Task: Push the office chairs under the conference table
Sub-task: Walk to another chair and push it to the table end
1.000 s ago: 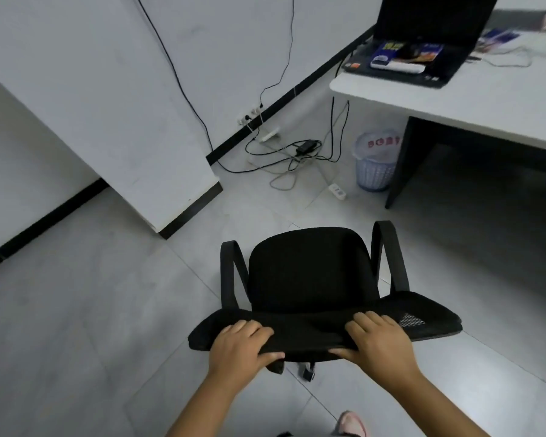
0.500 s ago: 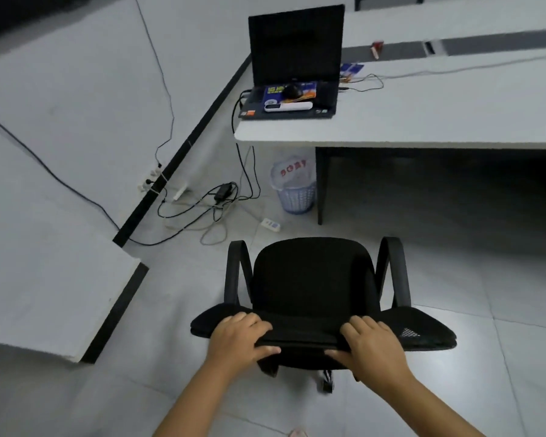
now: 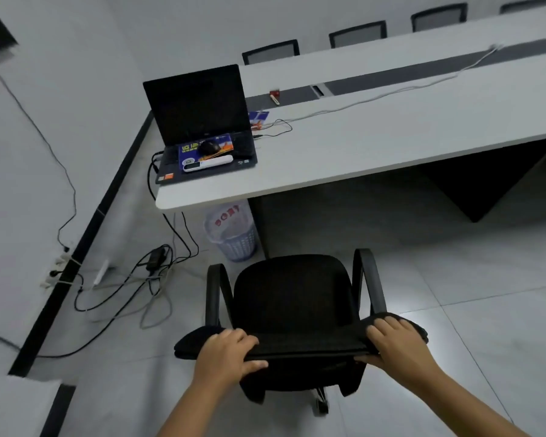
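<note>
While each hand, left hand (image 3: 226, 353) and right hand (image 3: 394, 343), grips the chair (image 3: 292, 298) backrest, its armrests could strike the tabletop (image 3: 375, 146) edge; the bin (image 3: 232, 231) sits close.

Open laptop (image 3: 202, 121), wastebasket (image 3: 232, 231), floor cables (image 3: 133, 288)

Long white conference table (image 3: 375, 146) seen with dark centre strip; open black laptop (image 3: 202, 127) set at its near-left corner, white cable (image 3: 391, 94) laid along it. Grey tiled floor (image 3: 454, 279) strewn with cables (image 3: 133, 285); waste basket (image 3: 232, 231) stood beside table leg.
</note>
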The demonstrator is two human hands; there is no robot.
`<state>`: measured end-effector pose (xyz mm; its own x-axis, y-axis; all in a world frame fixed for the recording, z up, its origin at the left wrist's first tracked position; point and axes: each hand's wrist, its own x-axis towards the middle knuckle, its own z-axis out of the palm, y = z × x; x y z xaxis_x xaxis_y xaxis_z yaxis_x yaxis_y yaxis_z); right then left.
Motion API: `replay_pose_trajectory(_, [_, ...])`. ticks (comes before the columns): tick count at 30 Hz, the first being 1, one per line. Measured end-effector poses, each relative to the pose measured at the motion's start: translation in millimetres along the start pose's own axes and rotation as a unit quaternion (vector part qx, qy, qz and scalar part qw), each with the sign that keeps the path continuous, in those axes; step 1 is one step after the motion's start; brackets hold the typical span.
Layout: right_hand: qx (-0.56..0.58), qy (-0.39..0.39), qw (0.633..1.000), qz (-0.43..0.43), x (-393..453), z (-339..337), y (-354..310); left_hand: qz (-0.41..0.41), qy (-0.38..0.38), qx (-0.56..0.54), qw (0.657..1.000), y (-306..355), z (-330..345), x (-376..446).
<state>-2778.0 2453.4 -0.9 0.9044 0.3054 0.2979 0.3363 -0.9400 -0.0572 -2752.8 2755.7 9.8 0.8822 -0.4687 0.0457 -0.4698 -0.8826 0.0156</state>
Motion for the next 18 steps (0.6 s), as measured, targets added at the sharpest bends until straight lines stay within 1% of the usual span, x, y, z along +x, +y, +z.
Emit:
replay_pose_trajectory(5, [-0.001,0.044,0.999,0.024,8.2,10.4,10.3,0.035,-0.002,-0.004,0.999,-15.3,1.7,35.8])
replay_pose_trajectory(8, [-0.006,0.046,0.998,0.041,16.4,18.0,26.6,0.051,-0.005,-0.008,0.999,-16.1,1.7,61.9])
replay_pose_trajectory(11, [-0.011,0.033,0.998,0.047,30.7,23.3,51.8,0.055,-0.005,-0.006,0.998,-13.1,6.9,94.0])
replay_pose_trajectory(14, [-0.020,0.029,0.998,0.050,51.8,28.8,77.2,0.062,0.034,0.018,0.997,-15.9,16.5,128.3])
replay_pose_trajectory(15, [-0.022,0.032,0.998,0.049,60.5,30.2,85.8,0.059,0.042,0.024,0.997,-16.1,17.7,141.4])
replay_pose_trajectory(18, [-0.023,0.053,0.998,0.032,86.7,35.6,114.1,0.040,0.034,0.016,0.999,-12.1,15.4,181.5])
